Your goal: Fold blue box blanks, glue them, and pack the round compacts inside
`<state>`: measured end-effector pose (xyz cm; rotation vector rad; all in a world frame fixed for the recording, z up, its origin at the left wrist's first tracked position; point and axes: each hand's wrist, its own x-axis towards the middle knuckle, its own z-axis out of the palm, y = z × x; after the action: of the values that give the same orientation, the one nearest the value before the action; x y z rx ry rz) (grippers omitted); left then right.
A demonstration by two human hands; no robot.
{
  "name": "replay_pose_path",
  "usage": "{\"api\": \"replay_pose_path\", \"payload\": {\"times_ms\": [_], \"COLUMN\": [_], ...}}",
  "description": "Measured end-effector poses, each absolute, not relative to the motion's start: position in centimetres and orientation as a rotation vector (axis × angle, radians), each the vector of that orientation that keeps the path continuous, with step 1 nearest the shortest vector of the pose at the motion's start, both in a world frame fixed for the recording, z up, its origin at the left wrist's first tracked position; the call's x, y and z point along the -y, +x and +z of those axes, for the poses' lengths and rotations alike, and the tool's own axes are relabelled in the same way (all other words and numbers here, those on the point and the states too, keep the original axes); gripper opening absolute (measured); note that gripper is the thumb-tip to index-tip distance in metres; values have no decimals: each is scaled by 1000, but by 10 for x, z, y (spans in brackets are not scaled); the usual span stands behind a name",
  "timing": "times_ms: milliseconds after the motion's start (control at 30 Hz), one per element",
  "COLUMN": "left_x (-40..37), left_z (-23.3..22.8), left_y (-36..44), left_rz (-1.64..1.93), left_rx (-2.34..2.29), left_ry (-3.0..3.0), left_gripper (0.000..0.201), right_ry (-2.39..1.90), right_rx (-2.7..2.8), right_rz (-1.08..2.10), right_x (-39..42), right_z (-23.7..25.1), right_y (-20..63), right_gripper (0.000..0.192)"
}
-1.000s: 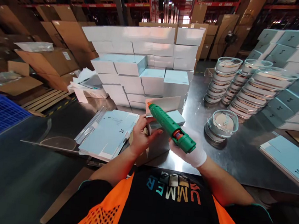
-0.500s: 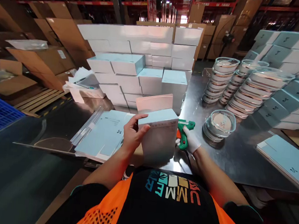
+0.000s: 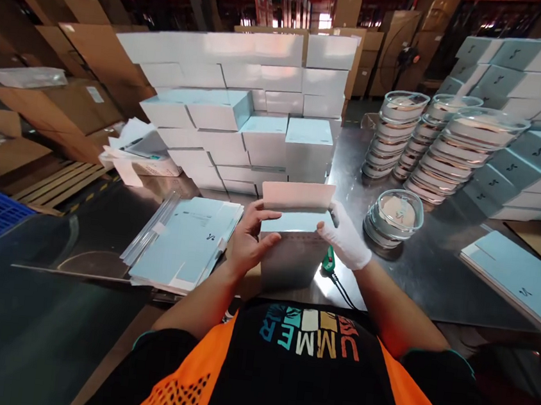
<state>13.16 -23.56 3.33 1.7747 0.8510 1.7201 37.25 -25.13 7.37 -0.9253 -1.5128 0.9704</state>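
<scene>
A pale blue and white cardboard box (image 3: 294, 256) stands upright in front of me, its far flap (image 3: 297, 197) raised. My left hand (image 3: 250, 236) grips the box's left side, fingers over the top edge and thumb on the near face. On the opposite side, my right hand (image 3: 346, 239), in a white glove, holds the box's right edge, its thumb at the top corner. Beneath that hand a green glue gun (image 3: 329, 260) lies on the metal table, partly hidden behind the box, with its black cord running toward me.
Left of the box lie flat blue carton sheets (image 3: 184, 238) and clear plastic strips (image 3: 152, 229). A wall of white boxes (image 3: 231, 121) rises behind. To the right stand stacked clear round containers (image 3: 394, 219) and more flat cartons (image 3: 523, 280).
My right hand has let go of the glue gun, which now lies on the table, and has moved up onto the box's right side. My left hand stays on the box.
</scene>
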Motion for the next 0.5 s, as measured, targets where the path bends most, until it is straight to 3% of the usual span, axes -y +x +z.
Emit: {"api": "replay_pose_path", "payload": {"times_ms": [100, 200, 300, 400, 500], "left_x": [230, 227, 226, 225, 229], "left_z": [29, 31, 40, 61, 88], "left_y": [133, 126, 112, 99, 98], "left_rz": [1864, 1787, 1710, 1583, 1228], "left_rx": [-737, -684, -676, -692, -744], "left_ry": [1695, 1788, 1934, 2129, 2513], "left_gripper": [68, 58, 46, 44, 48], "right_ry": [-940, -885, -802, -808, -771], "right_rx": [1654, 1760, 1829, 1888, 2007], "right_rz": [835, 706, 634, 535, 443], "right_x": [259, 267, 271, 271, 270], "right_z": [68, 61, 60, 63, 65], "right_y": [382, 389, 388, 380, 368], "right_gripper": [94, 53, 32, 29, 48]}}
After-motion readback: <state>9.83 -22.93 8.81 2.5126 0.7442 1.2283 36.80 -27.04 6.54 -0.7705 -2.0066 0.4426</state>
